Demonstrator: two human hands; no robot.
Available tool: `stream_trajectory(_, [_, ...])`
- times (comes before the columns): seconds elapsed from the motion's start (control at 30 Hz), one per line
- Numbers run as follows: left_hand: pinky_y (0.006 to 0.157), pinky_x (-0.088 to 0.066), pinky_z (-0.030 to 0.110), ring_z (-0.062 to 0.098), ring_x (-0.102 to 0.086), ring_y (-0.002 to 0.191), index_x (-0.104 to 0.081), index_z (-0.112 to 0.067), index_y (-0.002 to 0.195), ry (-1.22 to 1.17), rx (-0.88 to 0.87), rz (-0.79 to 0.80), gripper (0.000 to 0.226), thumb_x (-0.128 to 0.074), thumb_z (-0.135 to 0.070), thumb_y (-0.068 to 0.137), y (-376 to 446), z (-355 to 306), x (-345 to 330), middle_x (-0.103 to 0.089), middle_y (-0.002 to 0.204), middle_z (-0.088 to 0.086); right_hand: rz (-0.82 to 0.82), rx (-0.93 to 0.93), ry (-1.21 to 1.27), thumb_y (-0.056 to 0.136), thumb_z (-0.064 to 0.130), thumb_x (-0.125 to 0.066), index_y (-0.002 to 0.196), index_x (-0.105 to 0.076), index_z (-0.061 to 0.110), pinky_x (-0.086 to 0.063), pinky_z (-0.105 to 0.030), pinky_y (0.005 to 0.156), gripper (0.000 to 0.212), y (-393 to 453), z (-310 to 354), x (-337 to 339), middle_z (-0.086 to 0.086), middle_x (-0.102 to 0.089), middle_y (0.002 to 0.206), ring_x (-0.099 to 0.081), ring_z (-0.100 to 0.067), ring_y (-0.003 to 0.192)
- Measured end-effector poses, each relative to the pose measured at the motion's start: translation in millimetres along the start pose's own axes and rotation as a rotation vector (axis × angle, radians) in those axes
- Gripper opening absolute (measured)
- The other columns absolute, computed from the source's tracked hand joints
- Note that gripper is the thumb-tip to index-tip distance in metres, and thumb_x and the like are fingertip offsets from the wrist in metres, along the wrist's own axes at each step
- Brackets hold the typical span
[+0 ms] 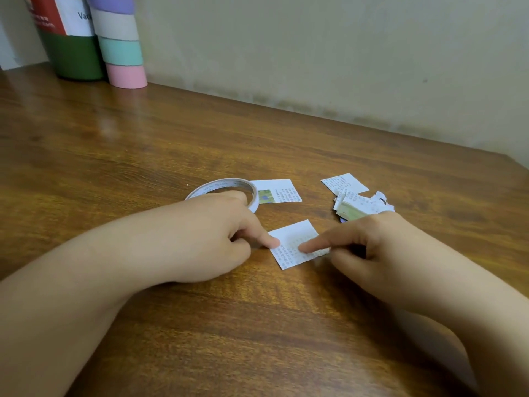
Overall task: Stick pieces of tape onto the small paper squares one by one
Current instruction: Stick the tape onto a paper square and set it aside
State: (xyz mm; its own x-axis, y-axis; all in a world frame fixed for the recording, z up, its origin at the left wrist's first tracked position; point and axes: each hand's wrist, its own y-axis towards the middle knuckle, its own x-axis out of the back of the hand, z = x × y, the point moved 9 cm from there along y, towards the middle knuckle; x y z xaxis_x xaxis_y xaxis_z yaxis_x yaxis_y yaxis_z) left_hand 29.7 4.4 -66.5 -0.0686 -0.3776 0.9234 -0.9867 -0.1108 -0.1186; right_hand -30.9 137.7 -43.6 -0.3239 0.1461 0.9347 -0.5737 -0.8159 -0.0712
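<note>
**Both forefingers pressing on one paper square**

Head view: the left hand (217,239) and the right hand (369,247) meet over a single paper square (296,243) lying flat near the middle of the worktop (143,144). Each hand has its forefinger stretched out with the tip pressing on the printed paper, the left at the square's left edge, the right near its centre; the remaining fingers of both hands are curled in and hold nothing that can be seen. Whether a strip of tape already lies under the fingertips cannot be told.

The step in hand looks like smoothing tape down onto this square, or steadying it. The next move probably calls for setting this square aside, reaching for the tape roll (226,190) lying just behind the left hand, and taking a fresh piece from the loose pile of squares (360,202) toward the right edge. Another square (279,190) lies touching the roll's right side.

The worktop is glossy brown wood grain against a plain pale wall. At the far left corner stand a stack of pastel rolls (120,41) and a green container (73,55).
</note>
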Motion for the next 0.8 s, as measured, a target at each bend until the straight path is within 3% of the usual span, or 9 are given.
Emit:
stream_trajectory(0.07, [0.057, -0.034, 0.014, -0.006, -0.046, 0.078, -0.048, -0.077, 0.095, 0.001, 0.019, -0.006, 0.048, -0.045, -0.029, 0.093, -1.3, 3.8, 1.3, -0.039, 0.086, -0.010, -0.020, 0.010, 0.037, 0.089, 0.026, -0.050, 0.086, -0.064, 0.055, -0.037, -0.016, 0.048, 0.033, -0.6, -0.3, 4.7, 0.027, -0.053, 0.054, -0.048, -0.005, 0.048])
stream_trajectory(0.2, [0.059, -0.038, 0.013, 0.003, -0.046, 0.069, -0.056, -0.056, 0.115, -0.018, -0.008, 0.005, 0.038, -0.040, -0.027, 0.096, -1.5, -6.0, 6.4, -0.035, 0.080, -0.011, -0.246, -0.054, 0.272, 0.086, 0.022, -0.054, 0.077, -0.072, 0.037, -0.030, -0.013, 0.042, 0.024, -1.5, -14.8, 27.9, 0.011, -0.047, 0.043, -0.040, -0.008, 0.040])
stream_trajectory(0.3, [0.062, -0.038, 0.019, 0.006, -0.048, 0.072, -0.054, -0.057, 0.117, 0.013, -0.006, 0.033, 0.042, -0.039, -0.024, 0.096, -3.5, -8.7, 8.9, -0.034, 0.083, -0.011, -0.340, -0.130, 0.232, 0.087, 0.026, -0.061, 0.080, -0.069, 0.034, -0.037, -0.011, 0.051, 0.013, 2.5, -25.7, 35.2, 0.008, -0.061, 0.062, -0.052, -0.004, 0.057])
stream_trajectory(0.37, [0.060, -0.038, 0.019, 0.006, -0.048, 0.072, -0.056, -0.054, 0.116, 0.011, -0.006, 0.010, 0.040, -0.039, -0.024, 0.096, -3.8, -8.0, 11.2, -0.035, 0.082, -0.012, -0.268, -0.149, 0.120, 0.086, 0.034, -0.064, 0.093, -0.065, 0.035, -0.040, -0.008, 0.059, 0.007, 14.0, -21.3, 33.9, 0.015, -0.063, 0.080, -0.056, 0.003, 0.073])
stream_trajectory(0.53, [0.055, -0.031, 0.012, 0.004, -0.044, 0.069, -0.058, -0.050, 0.116, -0.002, -0.021, -0.079, 0.037, -0.042, -0.025, 0.095, -5.1, -8.1, 21.2, -0.035, 0.080, -0.013, -0.019, -0.105, -0.123, 0.085, 0.042, -0.064, 0.118, -0.054, 0.034, -0.047, -0.022, 0.078, 0.036, 69.6, -0.2, 24.6, 0.015, -0.056, 0.113, -0.056, -0.004, 0.097])
stream_trajectory(0.67, [0.056, -0.034, 0.011, 0.004, -0.050, 0.076, -0.057, -0.050, 0.119, -0.044, -0.019, -0.142, 0.039, -0.043, -0.024, 0.094, -5.3, -3.8, 28.8, -0.038, 0.081, -0.015, 0.172, -0.111, -0.203, 0.084, 0.045, -0.065, 0.127, -0.048, 0.034, -0.045, -0.027, 0.085, 0.047, 109.5, 0.7, 11.7, 0.013, -0.053, 0.116, -0.053, -0.011, 0.103])
stream_trajectory(0.8, [0.063, -0.040, 0.017, 0.006, -0.053, 0.077, -0.056, -0.048, 0.122, -0.043, -0.021, -0.134, 0.039, -0.042, -0.024, 0.095, -2.9, -3.7, 26.2, -0.039, 0.080, -0.015, 0.328, -0.173, -0.258, 0.082, 0.046, -0.068, 0.124, -0.047, 0.036, -0.042, -0.028, 0.078, 0.049, 118.9, -1.7, 9.0, 0.015, -0.050, 0.113, -0.051, -0.013, 0.101])
